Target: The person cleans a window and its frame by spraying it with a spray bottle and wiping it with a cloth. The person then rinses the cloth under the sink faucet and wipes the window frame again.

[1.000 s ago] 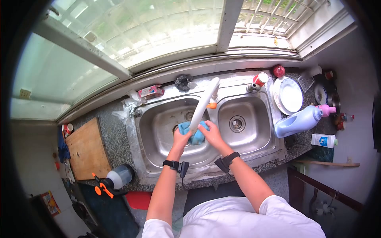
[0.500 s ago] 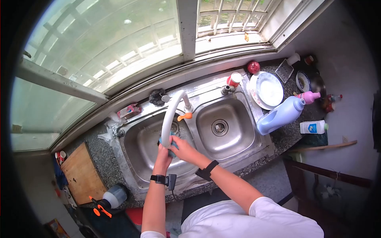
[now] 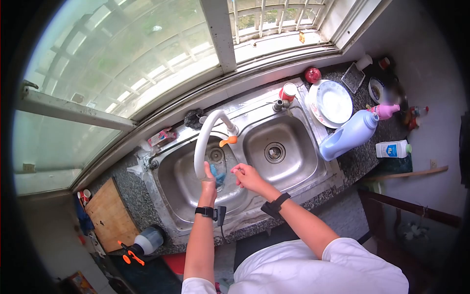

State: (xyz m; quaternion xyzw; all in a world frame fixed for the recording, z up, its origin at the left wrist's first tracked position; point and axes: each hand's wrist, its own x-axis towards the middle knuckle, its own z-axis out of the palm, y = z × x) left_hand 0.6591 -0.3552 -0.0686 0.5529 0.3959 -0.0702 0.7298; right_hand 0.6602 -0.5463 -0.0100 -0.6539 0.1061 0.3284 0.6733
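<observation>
My left hand (image 3: 209, 185) is over the left sink basin (image 3: 181, 191), beneath the outlet of the white curved faucet (image 3: 199, 147). A wet-looking blue cloth (image 3: 218, 176) is held at its fingers, which the cloth and faucet partly hide. To the right, near the divider between the basins, my right hand (image 3: 247, 177) is apart from the cloth. Its fingers are curled together with nothing visible in them. The faucet's orange handle (image 3: 228, 141) stands above both hands.
Right of the right basin (image 3: 281, 166) stand a lavender bottle (image 3: 350, 134), stacked plates (image 3: 333, 103) and a white bottle (image 3: 393, 149). A red cup (image 3: 288, 91) is behind the basin. At left lie a wooden board (image 3: 110, 215) and a spray bottle (image 3: 147, 241).
My right hand has moved right, off the blue cloth and away from my left hand. The cloth now shows at the right side of my left hand. The view has shifted slightly.
</observation>
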